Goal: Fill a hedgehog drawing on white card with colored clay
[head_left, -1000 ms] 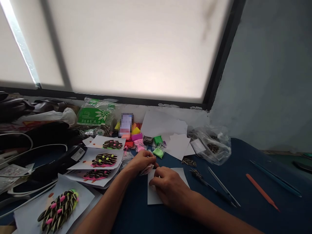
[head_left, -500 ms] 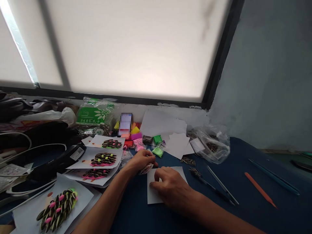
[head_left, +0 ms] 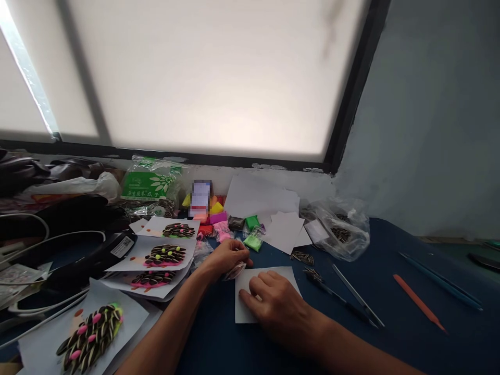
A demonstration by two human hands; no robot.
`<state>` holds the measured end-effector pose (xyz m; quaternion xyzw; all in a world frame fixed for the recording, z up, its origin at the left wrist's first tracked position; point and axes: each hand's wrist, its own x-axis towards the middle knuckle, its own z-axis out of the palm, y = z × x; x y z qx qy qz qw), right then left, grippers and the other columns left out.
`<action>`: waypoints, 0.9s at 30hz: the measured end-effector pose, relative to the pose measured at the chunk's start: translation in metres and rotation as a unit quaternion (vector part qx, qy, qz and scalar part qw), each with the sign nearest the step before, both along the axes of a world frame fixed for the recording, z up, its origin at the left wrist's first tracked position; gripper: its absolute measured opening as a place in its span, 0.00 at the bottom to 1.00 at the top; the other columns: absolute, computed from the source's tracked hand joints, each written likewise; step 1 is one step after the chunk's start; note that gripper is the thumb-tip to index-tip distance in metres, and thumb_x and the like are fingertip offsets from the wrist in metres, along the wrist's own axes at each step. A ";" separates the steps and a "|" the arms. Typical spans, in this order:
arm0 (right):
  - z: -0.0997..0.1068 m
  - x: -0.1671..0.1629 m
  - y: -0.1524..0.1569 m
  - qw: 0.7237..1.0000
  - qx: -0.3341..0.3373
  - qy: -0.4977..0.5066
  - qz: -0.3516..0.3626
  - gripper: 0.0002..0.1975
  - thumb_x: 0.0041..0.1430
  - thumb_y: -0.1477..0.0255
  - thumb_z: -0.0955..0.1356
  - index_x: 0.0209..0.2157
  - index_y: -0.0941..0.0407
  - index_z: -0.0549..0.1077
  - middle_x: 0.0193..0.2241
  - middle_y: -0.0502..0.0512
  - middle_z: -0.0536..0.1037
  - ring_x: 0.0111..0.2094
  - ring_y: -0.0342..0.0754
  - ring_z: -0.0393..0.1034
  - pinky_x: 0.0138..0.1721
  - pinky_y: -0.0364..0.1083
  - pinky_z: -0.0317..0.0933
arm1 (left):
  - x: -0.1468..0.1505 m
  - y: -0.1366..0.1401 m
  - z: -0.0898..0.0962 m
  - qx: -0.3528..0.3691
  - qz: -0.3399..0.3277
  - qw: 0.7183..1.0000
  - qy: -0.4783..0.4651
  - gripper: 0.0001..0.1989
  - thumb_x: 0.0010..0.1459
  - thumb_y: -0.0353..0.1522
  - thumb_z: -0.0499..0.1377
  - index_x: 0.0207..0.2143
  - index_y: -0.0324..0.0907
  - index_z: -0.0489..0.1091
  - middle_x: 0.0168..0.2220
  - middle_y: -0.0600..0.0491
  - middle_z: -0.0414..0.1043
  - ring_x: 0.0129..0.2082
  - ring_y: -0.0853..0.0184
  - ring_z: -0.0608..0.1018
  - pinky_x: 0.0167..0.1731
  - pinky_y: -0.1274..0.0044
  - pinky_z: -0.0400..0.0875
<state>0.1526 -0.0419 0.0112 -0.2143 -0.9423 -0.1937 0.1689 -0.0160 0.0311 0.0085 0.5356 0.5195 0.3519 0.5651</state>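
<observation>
My left hand (head_left: pixel 230 258) is closed in a pinch just beyond the far left corner of a white paper card (head_left: pixel 244 307). Part of a small clear plastic packet (head_left: pixel 235 271) shows beneath its fingers. My right hand (head_left: pixel 271 294) rests on the card with its fingers curled and the thumb pressed down near the card's middle. Whatever may lie under those fingertips is hidden. To the left lie cards with hedgehog pictures, the nearest hedgehog card (head_left: pixel 94 333) covered in striped sunflower seeds with pink dots.
Coloured clay packets (head_left: pixel 253 241) lie beyond my hands, near white paper sheets (head_left: pixel 287 234). Loose seeds (head_left: pixel 302 257) and a clear bag of seeds (head_left: pixel 344 234) sit to the right, with a pen (head_left: pixel 339 299), an orange clay tool (head_left: pixel 420 303) and blue tweezers (head_left: pixel 441 281). Cables (head_left: pixel 50 307) run at left.
My right hand's thumb and fingers have shifted slightly on the card, from a raised pinch to a lower, flatter pose. My left hand stays nearly in place.
</observation>
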 end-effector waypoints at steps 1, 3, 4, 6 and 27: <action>0.000 0.001 0.000 1.000 -0.008 0.010 -0.007 0.11 0.61 0.85 0.60 0.32 0.60 0.72 0.26 0.54 0.68 0.27 0.47 0.59 0.30 0.47 0.53 | 0.000 0.000 0.000 0.000 -0.001 1.000 0.000 0.09 0.45 0.34 0.64 0.23 0.40 0.66 0.23 0.54 0.78 0.15 0.75 0.65 0.17 0.81 0.57; -0.001 0.002 0.000 0.999 -0.028 0.022 -0.019 0.11 0.59 0.85 0.61 0.31 0.59 0.71 0.26 0.54 0.67 0.27 0.47 0.59 0.31 0.46 0.54 | 0.000 0.000 -0.001 0.001 -0.002 1.000 0.002 0.10 0.45 0.35 0.64 0.23 0.40 0.66 0.23 0.54 0.78 0.15 0.75 0.65 0.17 0.81 0.57; -0.002 0.003 0.001 0.999 -0.036 0.025 -0.023 0.10 0.58 0.85 0.61 0.29 0.59 0.70 0.26 0.54 0.67 0.28 0.47 0.59 0.31 0.46 0.54 | 0.000 0.001 -0.001 0.001 -0.003 1.000 0.003 0.10 0.45 0.35 0.64 0.23 0.41 0.66 0.23 0.54 0.77 0.14 0.75 0.64 0.16 0.81 0.56; -0.003 0.003 0.001 0.999 -0.042 0.023 -0.023 0.10 0.57 0.84 0.62 0.28 0.58 0.70 0.26 0.54 0.67 0.28 0.47 0.59 0.31 0.46 0.54 | -0.001 0.001 -0.002 0.001 -0.005 1.000 0.004 0.11 0.45 0.36 0.65 0.24 0.41 0.66 0.23 0.54 0.77 0.13 0.76 0.64 0.15 0.81 0.56; -0.011 0.007 -0.007 0.997 0.009 0.080 -0.012 0.13 0.62 0.84 0.59 0.36 0.62 0.74 0.28 0.57 0.69 0.28 0.49 0.58 0.29 0.48 0.52 | 0.000 0.002 -0.004 0.023 -0.035 0.999 0.017 0.08 0.48 0.34 0.61 0.25 0.42 0.64 0.23 0.56 0.77 0.14 0.72 0.72 0.13 0.82 0.60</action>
